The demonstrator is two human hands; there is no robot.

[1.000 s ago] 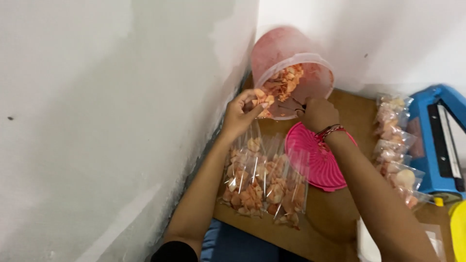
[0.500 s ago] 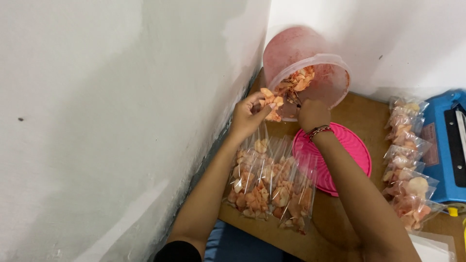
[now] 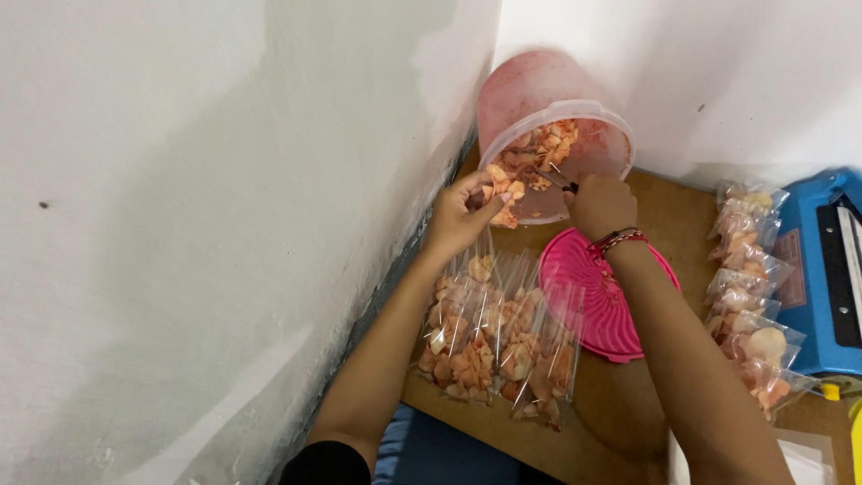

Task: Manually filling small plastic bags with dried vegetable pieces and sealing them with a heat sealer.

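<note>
Nearest the camera, a batch of clear plastic bags point(image 3: 494, 337) filled with orange chips lies on the brown wooden counter point(image 3: 620, 395), close against the white wall at 9 o'clock. Just at 3 o'clock of them lies a round pink lid point(image 3: 611, 296), partly under the right forearm. Farther up, the left hand point(image 3: 462, 216) has its fingers curled shut around a small heap of orange chips point(image 3: 501, 190), holding them at the mouth of the tilted tub. The right hand point(image 3: 600, 205), with a beaded band at the wrist, is closed on a thin dark tool whose tip points into the tub; what kind of tool cannot be told. The translucent pink tub point(image 3: 557, 135) leans into the corner at 12 o'clock, chips piled inside. At 3 o'clock, filled bags point(image 3: 750, 287) lie in a row beside a blue sealing machine point(image 3: 826, 269).
</note>
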